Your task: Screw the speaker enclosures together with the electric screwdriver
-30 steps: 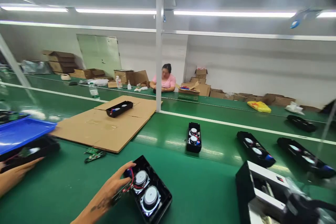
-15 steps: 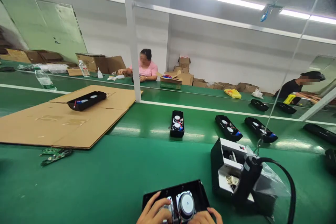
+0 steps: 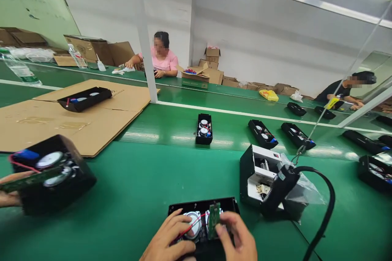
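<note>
A black speaker housing [image 3: 205, 248] lies in front of me at the bottom of the head view, with two round speakers [image 3: 193, 225] set in it. My left hand [image 3: 171, 236] grips its left side, fingers bent over the left speaker beside thin red wires [image 3: 196, 223]. Between the thumb and fingers of my right hand [image 3: 239, 234] is a small green circuit board [image 3: 214, 218], held on edge above the right speaker. The red wires run toward this board. My hands partly cover the housing's inside.
At left, a co-worker's hand [image 3: 10, 200] holds another circuit board [image 3: 30, 179] by a second speaker housing [image 3: 76, 187]. A black-and-white device [image 3: 249, 179] and a hanging black tool [image 3: 281, 187] stand right. Cardboard [image 3: 122, 118] and more housings [image 3: 204, 130] lie beyond.
My right hand has come up from inside the housing with the circuit board. A co-worker's hand, a board and another housing have entered at left. The view has tilted down.
</note>
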The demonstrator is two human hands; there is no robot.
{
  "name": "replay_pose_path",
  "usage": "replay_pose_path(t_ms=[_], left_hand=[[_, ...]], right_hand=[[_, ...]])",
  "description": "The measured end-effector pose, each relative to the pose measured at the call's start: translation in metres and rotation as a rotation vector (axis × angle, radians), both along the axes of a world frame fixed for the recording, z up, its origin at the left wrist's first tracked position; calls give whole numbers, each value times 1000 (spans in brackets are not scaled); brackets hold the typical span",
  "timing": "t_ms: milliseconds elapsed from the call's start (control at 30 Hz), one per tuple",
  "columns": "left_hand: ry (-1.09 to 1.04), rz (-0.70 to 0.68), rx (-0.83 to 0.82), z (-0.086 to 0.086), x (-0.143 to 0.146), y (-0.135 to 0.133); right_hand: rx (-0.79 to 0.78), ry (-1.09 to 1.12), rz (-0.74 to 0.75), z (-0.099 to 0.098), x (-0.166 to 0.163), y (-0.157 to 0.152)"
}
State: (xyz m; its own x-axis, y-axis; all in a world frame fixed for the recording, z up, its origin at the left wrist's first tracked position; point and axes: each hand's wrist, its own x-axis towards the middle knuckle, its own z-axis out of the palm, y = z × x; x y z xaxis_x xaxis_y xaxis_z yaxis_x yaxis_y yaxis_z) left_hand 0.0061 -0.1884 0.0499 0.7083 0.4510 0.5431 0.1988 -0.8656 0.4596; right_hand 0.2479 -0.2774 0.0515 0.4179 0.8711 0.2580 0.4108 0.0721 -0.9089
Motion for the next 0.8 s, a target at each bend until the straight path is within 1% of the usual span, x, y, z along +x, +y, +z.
replay_pose_path(t_ms=[33, 67, 100, 167, 233, 300, 367, 467, 533, 567, 633, 667, 733, 800], left_hand=[[-23, 12, -26, 6, -1, -2], [-51, 31, -45, 11, -1, -3], [-82, 54, -58, 15, 0, -4], [-116, 79, -81, 16, 2, -5], [-134, 103, -100, 13, 2, -4], [-117, 137, -137, 9, 1, -4], [-108, 178, -158, 7, 0, -5], [-91, 225, -160, 11, -1, -8], [-11, 231, -171, 19, -2, -11], [48, 223, -179, 22, -2, -12], [166, 178, -168, 25, -2, -11], [212, 150, -148, 23, -2, -11], [273, 124, -94, 13, -1, -9], [305, 126, -41, -1, 1, -8]], right_hand=[[-44, 121, -6, 6, 5, 7], [-74, 196, 23, 13, 9, 13], [-86, 216, 79, 21, 12, 19], [-56, 123, 220, 36, 16, 27], [40, -37, 342, 49, 17, 30], [141, -176, 430, 58, 17, 28], [170, -313, 518, 63, 18, 25], [180, -646, 659, 62, 22, 22], [193, -837, 660, 56, 24, 20], [193, -880, 632, 53, 24, 20], [165, -885, 586, 45, 23, 20], [156, -873, 584, 42, 22, 20], [131, -870, 614, 36, 18, 21], [127, -882, 664, 33, 15, 22]])
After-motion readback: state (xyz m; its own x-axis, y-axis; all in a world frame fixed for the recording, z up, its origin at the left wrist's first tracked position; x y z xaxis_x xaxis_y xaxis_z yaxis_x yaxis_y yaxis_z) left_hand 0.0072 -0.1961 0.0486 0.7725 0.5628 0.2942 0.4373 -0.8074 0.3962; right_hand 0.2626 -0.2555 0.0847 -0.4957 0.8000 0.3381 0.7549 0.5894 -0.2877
